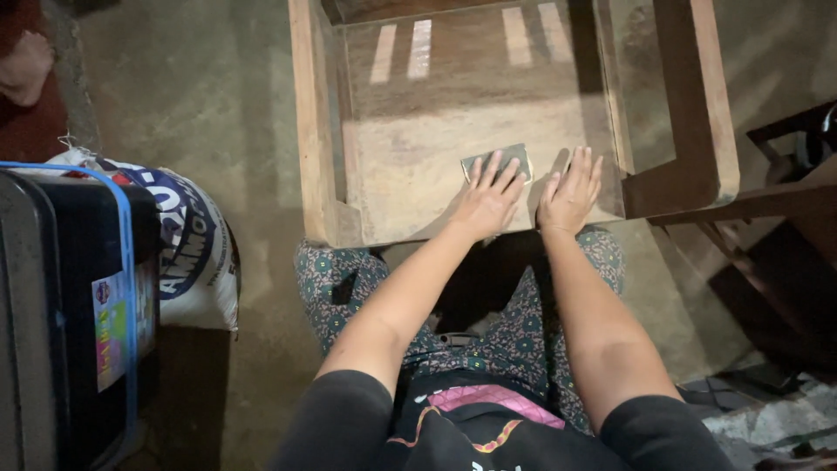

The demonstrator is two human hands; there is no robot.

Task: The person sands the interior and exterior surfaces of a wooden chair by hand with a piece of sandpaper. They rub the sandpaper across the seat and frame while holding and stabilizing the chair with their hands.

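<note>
Left hand presses flat, fingers spread, on a grey sanding sheet lying crosswise; open right hand rests just beside it on the wooden panel.

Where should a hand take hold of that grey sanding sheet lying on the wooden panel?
Probably the sanding sheet's far edge, approached from above: it lies flat on the wooden panel, and the left hand covers its near part, leaving only the far strip exposed.

At the left edge of the floor we see a white woven sack with blue and red print, slumped against a black case. On the case's side sits an upright label, seemingly pink, yellow and green.
</note>
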